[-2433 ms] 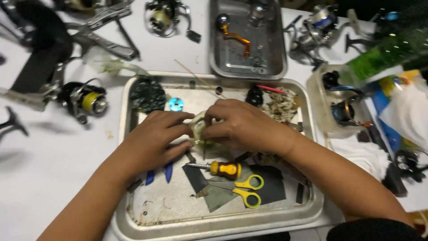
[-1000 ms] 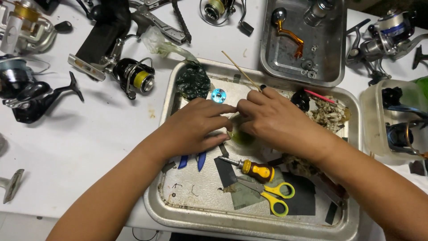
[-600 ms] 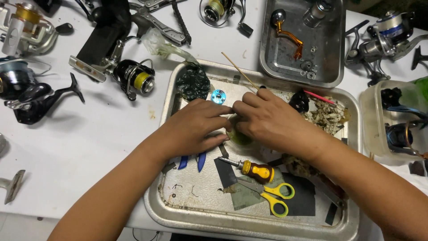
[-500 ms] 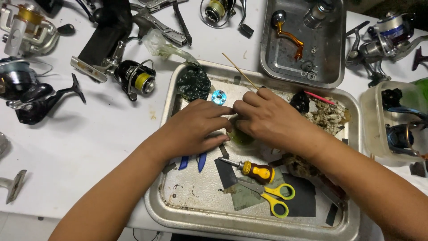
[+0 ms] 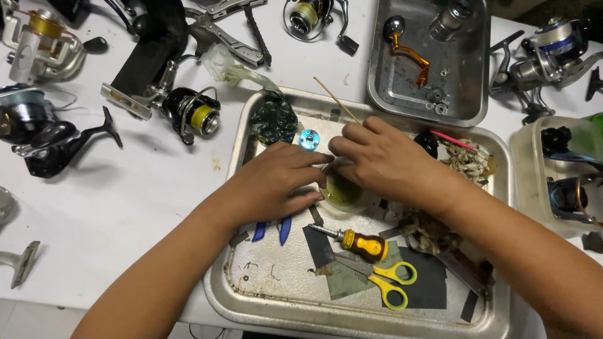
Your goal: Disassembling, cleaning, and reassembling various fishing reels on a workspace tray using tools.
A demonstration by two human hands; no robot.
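Note:
My left hand (image 5: 276, 182) and my right hand (image 5: 386, 163) meet over the middle of a large metal tray (image 5: 251, 289), fingertips together on a small part that the fingers mostly hide. Just under them sits a small round greenish dish (image 5: 341, 191). A small blue ring (image 5: 308, 139) lies just beyond my left fingertips, beside a dark green wad (image 5: 274, 119). A yellow-handled screwdriver (image 5: 361, 243) and yellow scissors (image 5: 383, 282) lie on dark paper squares in the tray, near my wrists.
A second metal tray (image 5: 383, 81) with an orange handle (image 5: 411, 53) and small parts sits at the back. Fishing reels (image 5: 191, 113) (image 5: 38, 135) (image 5: 546, 53) and pliers (image 5: 232, 37) are scattered on the white table. A clear tub (image 5: 524, 169) holds more reels at right.
Since the oldest frame the view has shifted, bringing more of the left table into sight. Both hands stay together over the tray with only slight finger movement.

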